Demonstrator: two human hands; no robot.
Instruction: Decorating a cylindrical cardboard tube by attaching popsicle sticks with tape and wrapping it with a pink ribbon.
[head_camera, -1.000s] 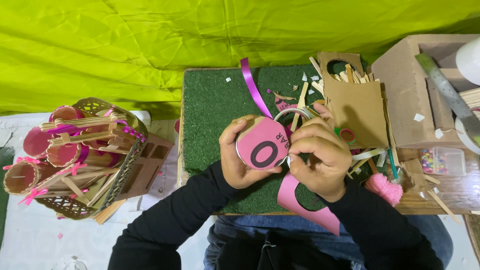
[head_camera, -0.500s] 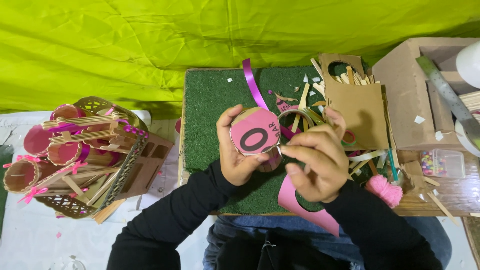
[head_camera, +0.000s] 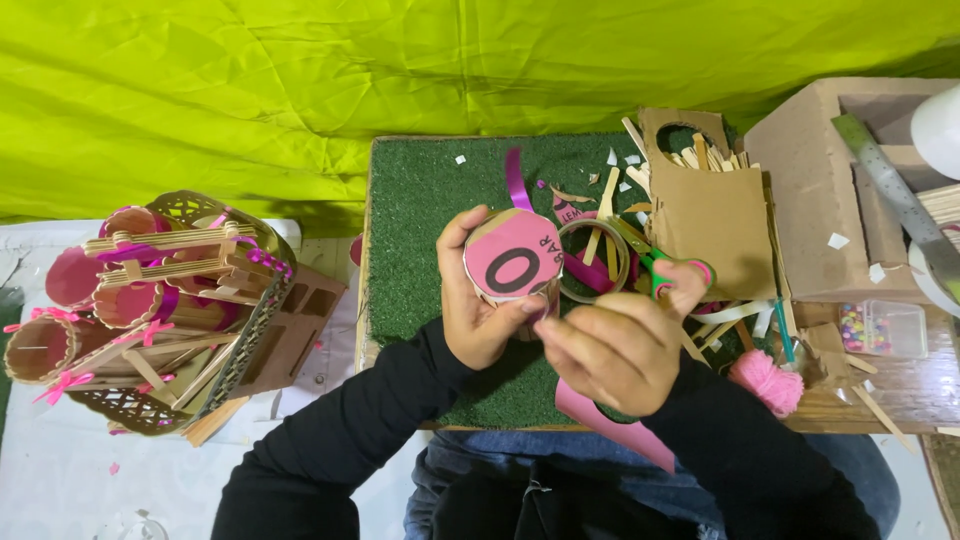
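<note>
My left hand (head_camera: 470, 320) grips a short cardboard tube (head_camera: 512, 258) whose round pink cap, marked with a black oval, faces up at me. My right hand (head_camera: 615, 350) is just right of and below the tube, its fingertips touching the tube's lower rim. That hand also carries green-handled scissors (head_camera: 648, 262), thumb at the handle loop, blades pointing up and left. Both hands hover over a green turf mat (head_camera: 420, 230). A thin cardboard ring (head_camera: 592, 262) lies on the mat behind the tube. A pink paper sheet with a cut-out hole (head_camera: 610, 425) lies under my right wrist.
A cardboard pouch of wooden sticks (head_camera: 715, 220) stands right of the mat, beside an open cardboard box (head_camera: 810, 200) with a metal ruler (head_camera: 890, 200). Pink yarn (head_camera: 765, 380) and a small bead box (head_camera: 880, 328) lie at right. A stick-and-tube craft basket (head_camera: 170, 310) sits left.
My left hand has raised the tube slightly and turned its pink cap more toward me. My right hand has slid from the cap's right side down to its lower rim.
</note>
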